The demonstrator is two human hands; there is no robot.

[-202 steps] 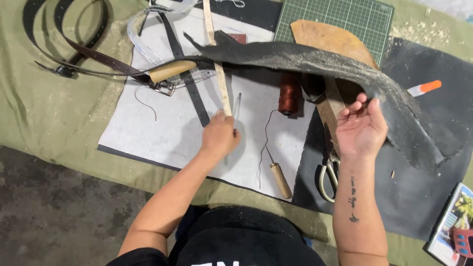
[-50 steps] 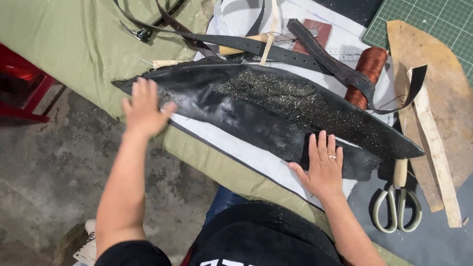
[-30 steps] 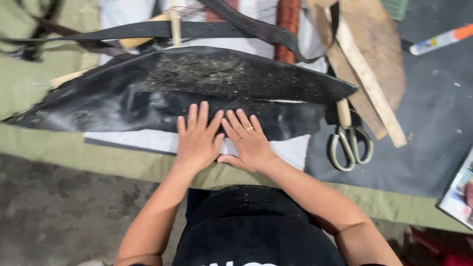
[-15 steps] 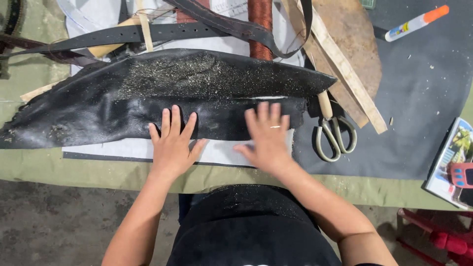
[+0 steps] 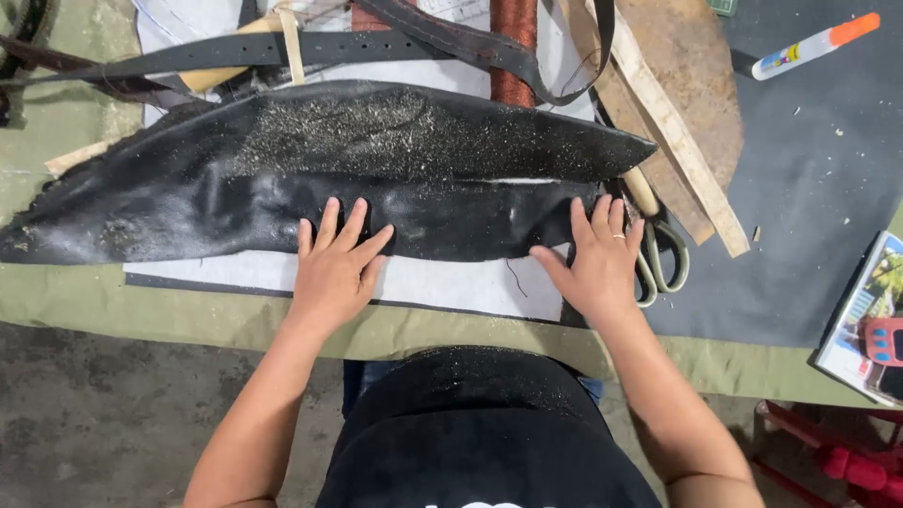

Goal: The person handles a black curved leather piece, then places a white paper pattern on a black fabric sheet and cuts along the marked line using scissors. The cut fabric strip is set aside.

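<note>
The desk (image 5: 113, 306) is covered by an olive-green cloth. Directly on it lie a white paper sheet (image 5: 442, 282) under the long black leather piece (image 5: 282, 188), and to the right a dark grey mat (image 5: 809, 207). A glossy printed booklet (image 5: 861, 325) sits at the right edge, overlapping the mat's corner.

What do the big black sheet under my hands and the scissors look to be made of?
Black sheet: probably leather or rubber, limp, glossy below, gritty specks on top. Scissors: pale handles, plastic or painted metal; blades hidden under the sheet.
</note>
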